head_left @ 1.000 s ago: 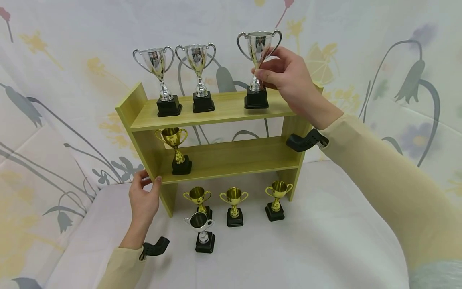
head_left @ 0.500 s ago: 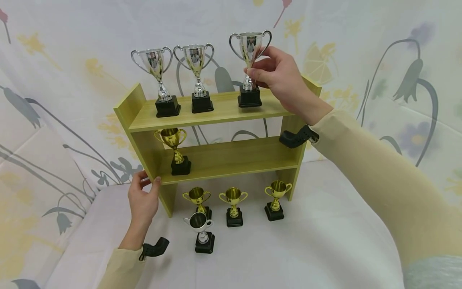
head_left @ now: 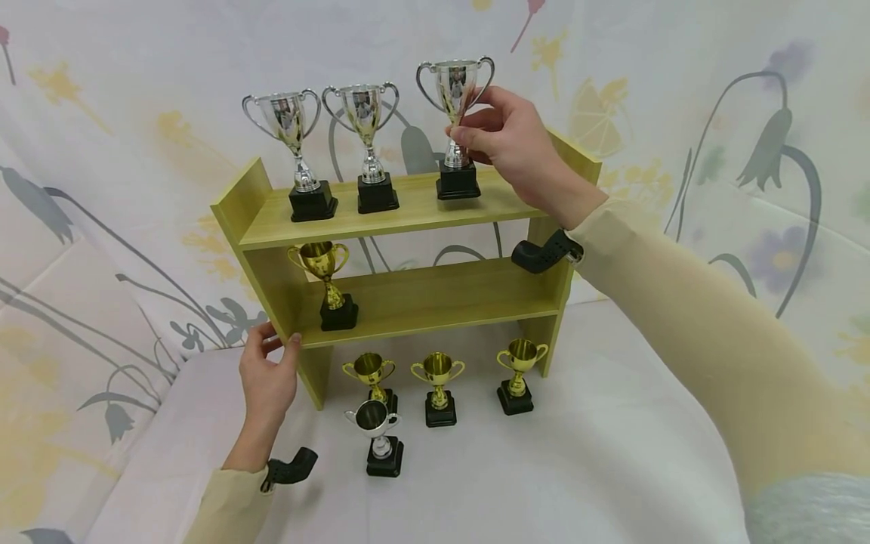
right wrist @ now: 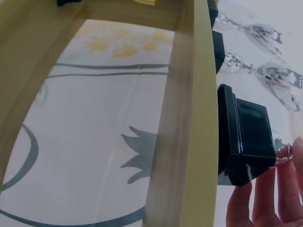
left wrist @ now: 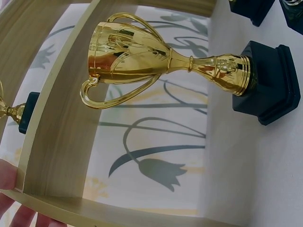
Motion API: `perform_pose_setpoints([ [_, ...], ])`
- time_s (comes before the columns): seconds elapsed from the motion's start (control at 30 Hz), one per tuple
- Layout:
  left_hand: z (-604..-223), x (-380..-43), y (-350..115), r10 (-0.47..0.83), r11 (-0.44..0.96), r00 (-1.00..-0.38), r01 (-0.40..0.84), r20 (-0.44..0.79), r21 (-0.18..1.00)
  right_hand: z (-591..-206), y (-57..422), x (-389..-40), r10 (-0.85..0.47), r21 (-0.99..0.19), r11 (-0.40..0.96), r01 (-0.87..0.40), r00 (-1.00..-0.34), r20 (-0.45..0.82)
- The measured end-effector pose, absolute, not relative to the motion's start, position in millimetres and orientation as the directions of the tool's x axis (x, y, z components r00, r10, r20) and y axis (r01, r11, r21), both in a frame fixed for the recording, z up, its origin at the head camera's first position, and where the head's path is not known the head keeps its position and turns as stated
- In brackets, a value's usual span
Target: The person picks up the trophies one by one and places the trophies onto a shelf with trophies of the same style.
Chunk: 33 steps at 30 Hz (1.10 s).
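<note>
In the head view, my right hand (head_left: 516, 151) pinches the stem of a silver trophy cup (head_left: 454, 85) over the top board of a wooden shelf (head_left: 435, 298). Its black base (right wrist: 253, 135) is close to the board in the right wrist view; whether they touch I cannot tell. Two more silver trophies, a left one (head_left: 311, 200) and a middle one (head_left: 377, 193), stand upright on that board. My left hand (head_left: 268, 378) grips the shelf's left side panel, thumb in front, other fingers partly hidden behind. A gold trophy (head_left: 328, 261) stands on the middle board near it.
On the white cloth below stand three small gold trophies: a left one (head_left: 370, 368), a middle one (head_left: 438, 368) and a right one (head_left: 522, 355). A small silver trophy (head_left: 382, 446) stands ahead of the left one, partly covering it. A flower-patterned cloth (head_left: 680, 91) hangs behind.
My right hand has moved left along the top board with the silver trophy, nearer the two standing silver ones. My left hand has kept its grip on the side panel.
</note>
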State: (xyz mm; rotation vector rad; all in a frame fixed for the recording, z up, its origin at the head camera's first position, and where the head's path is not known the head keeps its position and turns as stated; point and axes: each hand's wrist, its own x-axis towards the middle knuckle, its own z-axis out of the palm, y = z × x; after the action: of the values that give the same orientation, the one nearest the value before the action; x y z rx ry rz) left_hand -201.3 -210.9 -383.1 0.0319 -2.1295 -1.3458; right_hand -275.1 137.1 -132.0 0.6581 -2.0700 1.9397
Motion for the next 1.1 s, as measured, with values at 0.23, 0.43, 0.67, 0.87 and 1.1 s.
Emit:
perform_pose_setpoints([
  [0.23,-382.2,-200.7,-211.3,-0.337,0.479,-0.811,0.289,0.478,0.829,-130.8,134.7,-280.8,-0.163,-0.89,0.028,-0.455,-0.881,0.445],
  [0.43,-382.3,-200.7,-210.9,-0.334,0.479,-0.814,0.289,0.476,0.829,-130.9,132.5,-284.2,-0.167,-0.902,0.01,-0.431,-0.89,0.424],
  [0.67,-381.4,-199.6,-210.2,-0.331,0.484,-0.813,0.289,0.479,0.826,-130.7,128.0,-285.9,-0.17,-0.906,-0.016,-0.423,-0.891,0.42],
  [0.87,-380.3,-198.2,-209.8,-0.329,0.479,-0.812,0.296,0.482,0.826,-129.6,124.3,-286.2,-0.172,-0.901,0.006,-0.433,-0.888,0.426],
  [1.1,-379.8,-197.6,-210.2,-0.324,0.475,-0.81,0.308,0.489,0.825,-130.7,122.6,-286.9,-0.169,-0.904,0.029,-0.427,-0.893,0.416],
])
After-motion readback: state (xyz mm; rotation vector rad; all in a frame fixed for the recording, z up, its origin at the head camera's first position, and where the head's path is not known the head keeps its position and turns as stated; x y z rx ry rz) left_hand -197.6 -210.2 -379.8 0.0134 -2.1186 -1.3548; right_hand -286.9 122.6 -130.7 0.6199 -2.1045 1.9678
